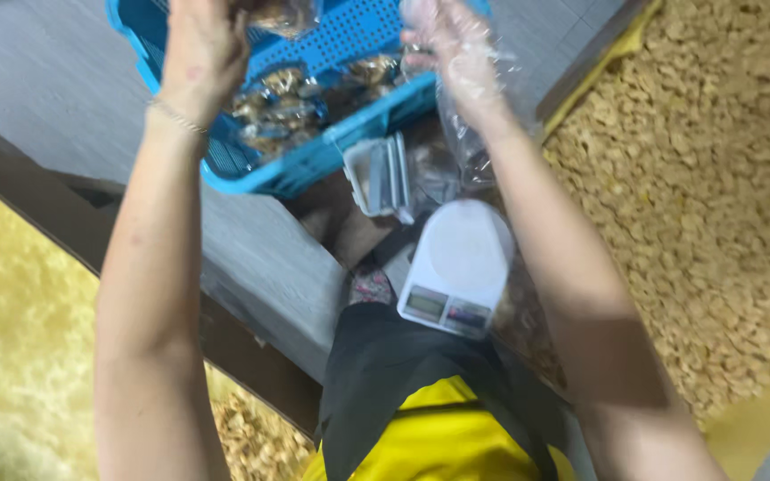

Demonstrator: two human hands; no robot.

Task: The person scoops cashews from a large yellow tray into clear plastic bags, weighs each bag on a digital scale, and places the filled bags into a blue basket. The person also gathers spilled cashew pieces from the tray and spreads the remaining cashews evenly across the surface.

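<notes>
Left hand (202,44) closed round a clear snack bag (285,13) above the blue basket (314,160); gloved right hand (452,40) pinching an empty plastic bag (474,134) near the basket's right edge.

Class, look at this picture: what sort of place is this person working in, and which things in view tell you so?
Probably a small snack-packing workplace. A white kitchen scale sits by the person's lap, a blue basket holds filled clear bags, and big heaps of loose golden snack pieces lie alongside.
</notes>
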